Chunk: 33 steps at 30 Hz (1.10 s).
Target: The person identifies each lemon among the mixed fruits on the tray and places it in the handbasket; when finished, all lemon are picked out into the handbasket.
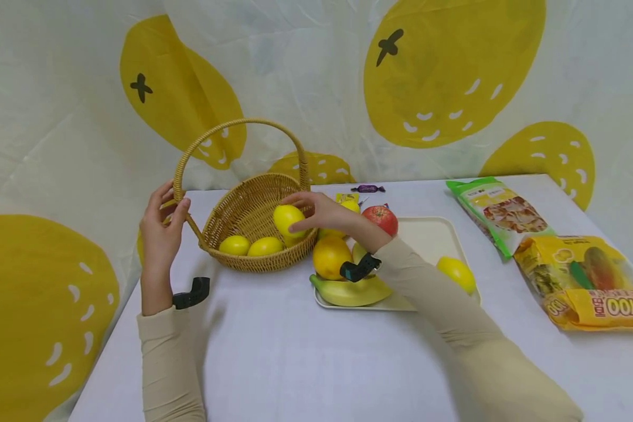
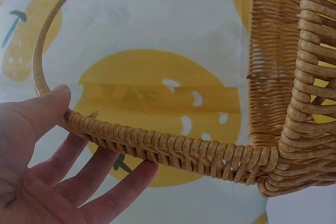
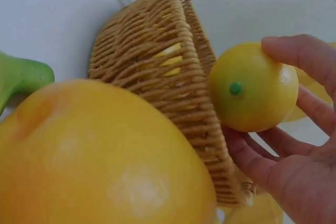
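Observation:
My left hand [image 1: 160, 231] holds the arched handle [image 2: 173, 150] of a wicker basket [image 1: 258, 258] on its left side, thumb on one side and fingers on the other. The basket leans, its opening facing forward. My right hand [image 1: 324, 214] grips a yellow lemon [image 1: 289, 221] at the basket's right rim; the green-tipped end of this lemon [image 3: 252, 87] shows in the right wrist view. Inside the basket lie other lemons, among them one at the left [image 1: 234, 245] and one in the middle [image 1: 265, 247]. Part of the basket's inside is hidden by the held lemon.
Right of the basket, a cream tray [image 1: 427, 234] bears an orange fruit [image 1: 332, 258], a banana [image 1: 350, 292], a red fruit [image 1: 381, 219] and a lemon [image 1: 456, 274]. A purple wrapped candy [image 1: 368, 189] lies behind it. Two food bags, green [image 1: 506, 214] and yellow [image 1: 585, 284], lie far right.

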### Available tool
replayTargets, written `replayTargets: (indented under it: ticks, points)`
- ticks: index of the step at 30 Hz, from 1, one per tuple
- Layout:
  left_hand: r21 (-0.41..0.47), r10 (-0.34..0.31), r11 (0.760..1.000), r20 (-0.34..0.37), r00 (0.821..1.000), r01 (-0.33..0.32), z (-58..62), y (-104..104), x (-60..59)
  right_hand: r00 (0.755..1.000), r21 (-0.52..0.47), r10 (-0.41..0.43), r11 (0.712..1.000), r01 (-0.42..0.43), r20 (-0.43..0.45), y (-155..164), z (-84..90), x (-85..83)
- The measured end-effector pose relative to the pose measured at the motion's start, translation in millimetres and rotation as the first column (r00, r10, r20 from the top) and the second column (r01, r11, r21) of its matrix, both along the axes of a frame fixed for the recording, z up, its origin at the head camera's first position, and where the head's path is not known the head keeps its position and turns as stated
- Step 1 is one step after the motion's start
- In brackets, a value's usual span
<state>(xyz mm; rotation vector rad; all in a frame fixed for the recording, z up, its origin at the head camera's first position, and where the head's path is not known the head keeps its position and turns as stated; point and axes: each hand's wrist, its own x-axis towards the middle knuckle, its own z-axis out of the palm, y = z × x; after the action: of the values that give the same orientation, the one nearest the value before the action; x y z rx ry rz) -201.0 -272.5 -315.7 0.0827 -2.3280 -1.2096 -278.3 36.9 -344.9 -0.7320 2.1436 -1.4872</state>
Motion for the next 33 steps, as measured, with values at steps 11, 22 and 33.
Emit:
replayTargets:
  ticks: [11, 22, 33]
  points:
    - [0.004, -0.007, 1.0, 0.011, 1.0, 0.007, 0.0, 2.1, 0.0, 0.987, 0.019, 0.162, 0.987, -0.162, 0.001, -15.8, -12.9, -10.8]
    - [0.007, -0.006, 1.0, -0.005, 1.0, 0.006, -1.6, -0.1, -1.6, 0.969, 0.109, 0.244, 0.965, -0.238, -0.041, -17.8, -12.6, -11.4]
    - [-0.004, 0.007, 1.0, -0.026, 1.0, -0.007, -0.7, 0.5, -0.6, 0.954, 0.134, 0.295, 0.949, -0.285, -0.058, -23.0, -12.4, -10.9]
